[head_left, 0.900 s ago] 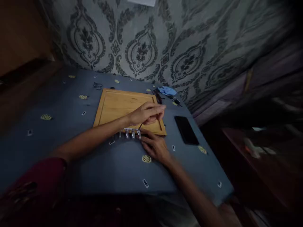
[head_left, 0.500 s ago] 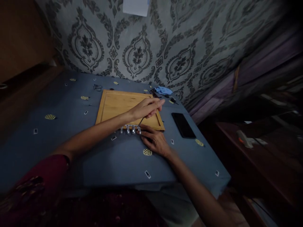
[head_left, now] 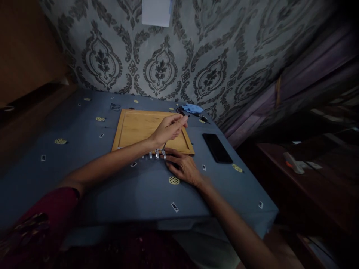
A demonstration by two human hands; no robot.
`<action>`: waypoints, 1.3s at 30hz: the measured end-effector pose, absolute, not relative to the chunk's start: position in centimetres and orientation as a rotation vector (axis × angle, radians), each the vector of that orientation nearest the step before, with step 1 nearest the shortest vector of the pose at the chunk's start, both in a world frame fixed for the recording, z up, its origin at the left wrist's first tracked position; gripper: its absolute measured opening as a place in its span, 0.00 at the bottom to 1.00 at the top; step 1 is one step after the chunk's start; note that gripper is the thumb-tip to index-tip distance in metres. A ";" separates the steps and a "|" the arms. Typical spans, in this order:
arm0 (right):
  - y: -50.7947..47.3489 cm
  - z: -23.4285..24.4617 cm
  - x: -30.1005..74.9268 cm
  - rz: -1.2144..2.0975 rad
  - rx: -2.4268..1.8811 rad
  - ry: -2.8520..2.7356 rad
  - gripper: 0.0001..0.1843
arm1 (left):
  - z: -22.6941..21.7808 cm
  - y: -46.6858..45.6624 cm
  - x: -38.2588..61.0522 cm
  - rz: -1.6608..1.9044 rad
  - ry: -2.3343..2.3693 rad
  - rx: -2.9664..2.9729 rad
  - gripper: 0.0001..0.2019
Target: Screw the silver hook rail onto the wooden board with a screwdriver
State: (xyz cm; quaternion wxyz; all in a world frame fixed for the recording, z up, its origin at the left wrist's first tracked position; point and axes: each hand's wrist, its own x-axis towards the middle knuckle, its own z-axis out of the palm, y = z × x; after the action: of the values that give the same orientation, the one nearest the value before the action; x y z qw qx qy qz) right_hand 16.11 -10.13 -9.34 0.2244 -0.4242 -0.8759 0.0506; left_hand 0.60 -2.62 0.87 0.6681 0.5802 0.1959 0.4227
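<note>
A light wooden board (head_left: 140,125) with a raised rim lies on the table. Along its near edge runs a metal hook rack (head_left: 157,153) with several silver hooks. My left hand (head_left: 169,130) is closed above the board, around what looks like a screwdriver (head_left: 164,145). Only the thin dark shaft shows, pointing down at the rack's right end; the handle is hidden in the hand. My right hand (head_left: 183,167) rests on the table, its fingertips gripping the right end of the rack against the board's edge. My left forearm crosses the board's near left corner.
A black phone (head_left: 217,148) lies right of the board. Behind it are a blue cloth (head_left: 192,108) and a small dark tool (head_left: 202,118). Scissors (head_left: 115,107) lie at the back left. The patterned blue tablecloth (head_left: 126,194) covers the table, against a papered wall (head_left: 159,71).
My left hand has shifted slightly left and turned a little around the tool, so less of the shaft shows. My right hand keeps its place at the rack. The view has tilted slightly up.
</note>
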 end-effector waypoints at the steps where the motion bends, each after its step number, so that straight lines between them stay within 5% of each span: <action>1: -10.1 -9.4 16.1 0.144 -1.176 -2.415 0.21 | 0.8 -2.6 0.6 0.963 0.443 1.302 0.17; 10: -10.1 -9.3 16.3 0.136 -1.170 -2.435 0.21 | 0.8 -1.3 0.5 0.914 0.375 1.298 0.29; 16: -10.2 -9.2 16.4 0.159 -1.160 -2.426 0.21 | 0.9 -1.5 0.3 0.722 0.213 1.418 0.29; 25: -10.3 -9.2 16.4 0.237 -1.146 -2.392 0.21 | 2.1 -1.9 -0.2 1.018 0.353 1.364 0.29; 39: -10.6 -9.3 16.7 0.260 -1.146 -2.396 0.22 | 1.8 -1.4 -0.1 0.982 0.503 1.271 0.30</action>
State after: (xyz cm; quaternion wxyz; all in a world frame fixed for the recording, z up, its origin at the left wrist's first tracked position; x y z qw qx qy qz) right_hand 16.70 -10.61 -9.35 0.2344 -0.4174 -0.8729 0.0947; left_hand -0.05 -1.39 1.77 0.6664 0.5631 0.2228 0.4351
